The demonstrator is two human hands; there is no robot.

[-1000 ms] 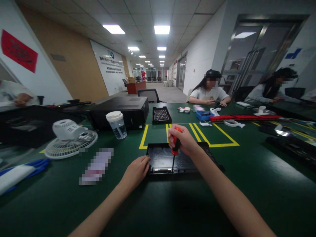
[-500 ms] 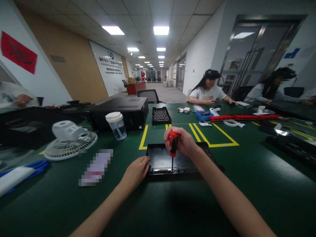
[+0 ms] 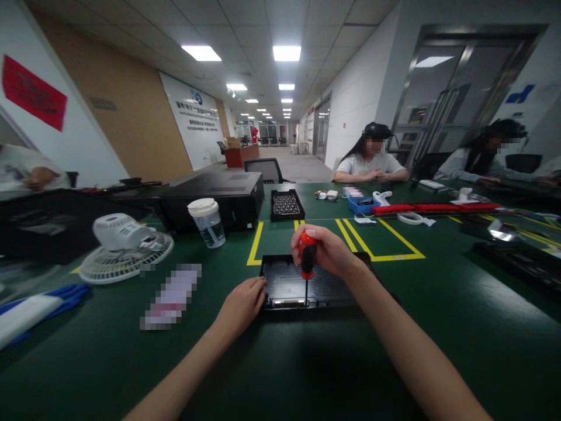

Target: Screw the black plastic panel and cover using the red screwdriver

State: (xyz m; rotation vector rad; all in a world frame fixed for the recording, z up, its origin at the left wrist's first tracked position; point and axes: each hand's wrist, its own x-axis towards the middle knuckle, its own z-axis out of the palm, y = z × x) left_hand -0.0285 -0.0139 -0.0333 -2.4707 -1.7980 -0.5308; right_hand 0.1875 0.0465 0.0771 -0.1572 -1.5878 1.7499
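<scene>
"Head view: what's in hand?"
"My right hand (image 3: 329, 248) grips a screwdriver (image 3: 308, 256), tip at the six-o'clock edge of a black tray (image 3: 283, 280), twelve o'clock on the counter (image 3: 280, 374); left hand (image 3: 243, 298) at nine, grip unclear."
"Step?"
"Screwdriving, I judge; next needs upright pressure."

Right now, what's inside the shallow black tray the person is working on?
In the black tray: a dark, glossy floor, a pale strip near the front edge, and the screwdriver shaft beside it. Whatever lies behind the right hand and forearm is hidden.
</scene>
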